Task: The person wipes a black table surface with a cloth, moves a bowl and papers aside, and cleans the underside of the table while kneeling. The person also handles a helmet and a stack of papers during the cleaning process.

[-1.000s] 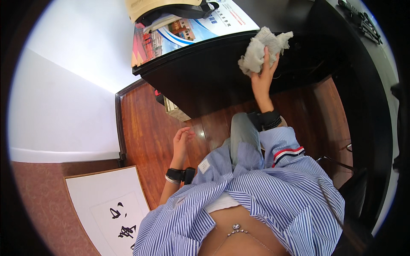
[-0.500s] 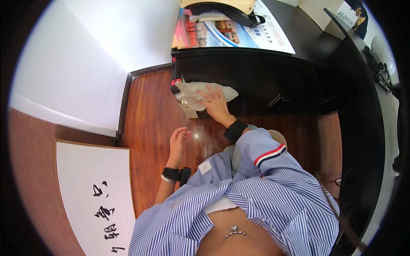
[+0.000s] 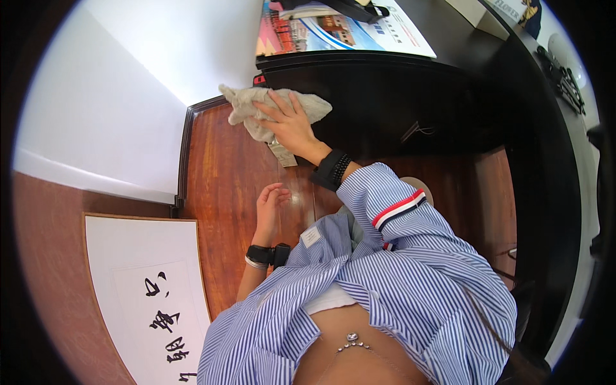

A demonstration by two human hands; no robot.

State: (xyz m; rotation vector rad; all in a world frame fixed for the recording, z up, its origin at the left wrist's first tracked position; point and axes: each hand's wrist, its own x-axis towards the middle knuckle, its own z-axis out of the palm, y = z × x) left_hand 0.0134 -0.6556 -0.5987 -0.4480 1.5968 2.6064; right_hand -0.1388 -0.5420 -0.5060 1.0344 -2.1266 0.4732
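A crumpled beige cloth [image 3: 316,108] lies under my right hand [image 3: 290,128], which presses it with spread fingers against the left end of the black desk [image 3: 385,96]. Part of the cloth sticks out past the desk's edge toward the white wall. My left hand [image 3: 269,204] hangs lower, over the wooden floor, its fingers loosely bent and nothing in them. Just below the cloth a small pale, flat piece [image 3: 282,155] shows; its kind is unclear.
Printed sheets [image 3: 359,35] and a dark strap-like thing [image 3: 369,11] lie on the desktop. A framed sheet with brush writing [image 3: 141,282] leans at the left. The white wall [image 3: 154,64] meets the floor at a dark skirting board [image 3: 186,147]. Thin cables [image 3: 420,130] show under the desk.
My right hand has moved left and upward with the cloth, which now reaches past the desk's edge. The left hand has barely shifted. The view has tilted slightly, so less of the desktop shows.
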